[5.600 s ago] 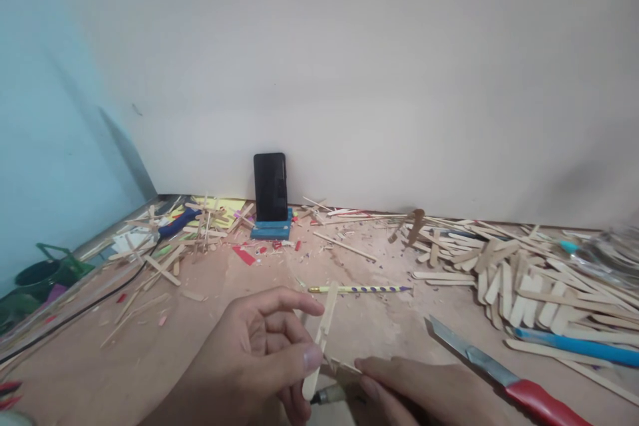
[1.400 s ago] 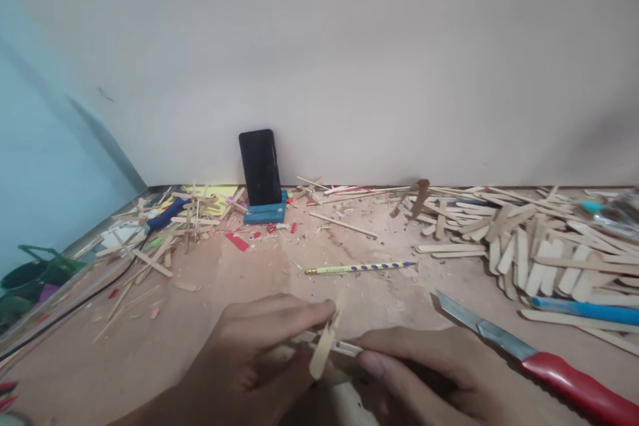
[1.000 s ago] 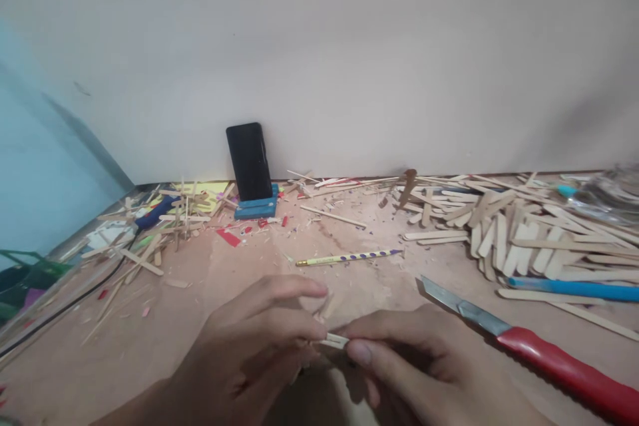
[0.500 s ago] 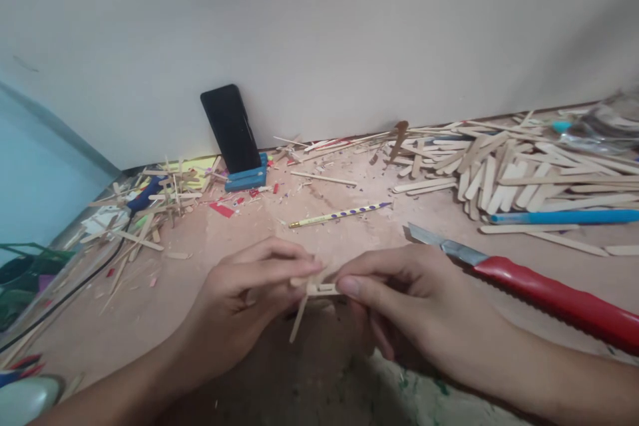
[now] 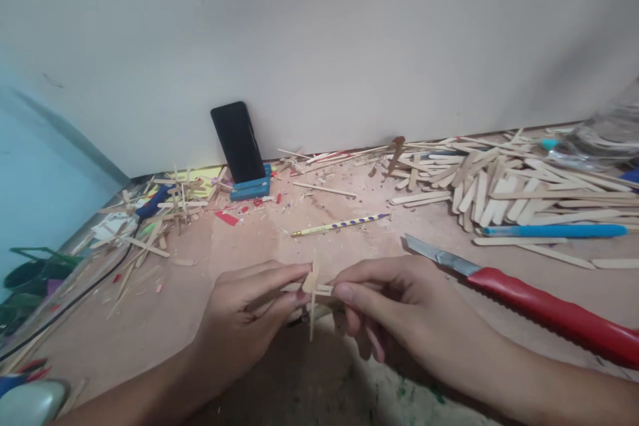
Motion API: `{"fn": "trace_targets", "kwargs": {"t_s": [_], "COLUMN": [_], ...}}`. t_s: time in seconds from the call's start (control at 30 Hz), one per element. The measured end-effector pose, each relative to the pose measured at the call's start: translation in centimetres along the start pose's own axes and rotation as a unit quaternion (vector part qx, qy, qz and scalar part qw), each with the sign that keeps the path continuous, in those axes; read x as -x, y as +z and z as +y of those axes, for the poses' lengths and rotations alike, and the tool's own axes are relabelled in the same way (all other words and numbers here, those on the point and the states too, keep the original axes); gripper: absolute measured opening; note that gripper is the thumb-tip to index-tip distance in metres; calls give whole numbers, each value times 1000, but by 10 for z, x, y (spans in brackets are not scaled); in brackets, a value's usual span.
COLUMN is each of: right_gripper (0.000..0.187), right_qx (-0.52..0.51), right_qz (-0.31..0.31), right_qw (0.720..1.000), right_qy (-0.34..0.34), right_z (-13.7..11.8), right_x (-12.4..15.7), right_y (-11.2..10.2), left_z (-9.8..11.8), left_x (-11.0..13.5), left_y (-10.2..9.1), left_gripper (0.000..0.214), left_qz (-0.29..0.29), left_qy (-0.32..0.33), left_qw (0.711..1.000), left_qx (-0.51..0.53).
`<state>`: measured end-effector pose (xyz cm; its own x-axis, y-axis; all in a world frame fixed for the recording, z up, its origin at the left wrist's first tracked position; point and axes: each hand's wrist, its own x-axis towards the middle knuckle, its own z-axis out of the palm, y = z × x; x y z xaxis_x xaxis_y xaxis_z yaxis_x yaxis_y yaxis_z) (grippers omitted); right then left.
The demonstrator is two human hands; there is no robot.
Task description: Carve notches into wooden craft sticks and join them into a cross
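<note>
A small piece built of crossed wooden craft sticks [image 5: 312, 285] is held between both hands above the near part of the table. My left hand [image 5: 254, 303] pinches its left side between thumb and fingers. On the other side, my right hand [image 5: 394, 303] grips the right ends of the sticks with thumb and index finger. One thin stick stands nearly upright across the others, its lower end hanging below the hands. Beyond my right hand lies a red-handled utility knife [image 5: 544, 306], blade pointing left. A patterned pencil [image 5: 339, 224] rests past the fingertips.
Loose craft sticks [image 5: 519, 190] are heaped at the right, with a blue pen [image 5: 556, 231] in front. A phone [image 5: 238, 141] leans in a blue stand [image 5: 251, 188] near the wall. Further left lie stick scraps [image 5: 144, 246], a black cable [image 5: 74, 303] and a blue-handled tool [image 5: 154, 201].
The crossed-stick piece has turned in my hands, so its thin hanging stick, slanted before, is now nearly upright. The camera view has shifted slightly.
</note>
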<state>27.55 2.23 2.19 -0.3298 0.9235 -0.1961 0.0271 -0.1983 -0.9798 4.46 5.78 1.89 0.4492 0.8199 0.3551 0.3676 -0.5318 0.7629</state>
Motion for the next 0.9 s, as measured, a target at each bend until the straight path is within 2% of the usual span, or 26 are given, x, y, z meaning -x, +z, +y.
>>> {"fn": "trace_targets", "kwargs": {"t_s": [0.2, 0.4, 0.53, 0.7, 0.9], "right_gripper": [35, 40, 47, 43, 40], "right_qx": [9, 2, -14, -19, -4], "right_qz": [-4, -7, -2, 6, -1], "right_qw": [1000, 1000, 1000, 1000, 1000], "right_qy": [4, 4, 5, 3, 13], "right_z": [0, 0, 0, -3, -2], "right_x": [0, -1, -2, -2, -1], "right_y": [-1, -2, -2, -2, -4], "left_z": [-8, -13, -11, -8, -9], "left_x": [1, 1, -2, -3, 3], "left_y": [-1, -1, -3, -2, 1], "left_gripper": [24, 37, 61, 85, 73], "left_qz": [-24, -99, -125, -139, -115], "left_qy": [40, 28, 27, 51, 44], "left_qw": [999, 991, 987, 984, 991], "left_qx": [22, 89, 94, 100, 47]}}
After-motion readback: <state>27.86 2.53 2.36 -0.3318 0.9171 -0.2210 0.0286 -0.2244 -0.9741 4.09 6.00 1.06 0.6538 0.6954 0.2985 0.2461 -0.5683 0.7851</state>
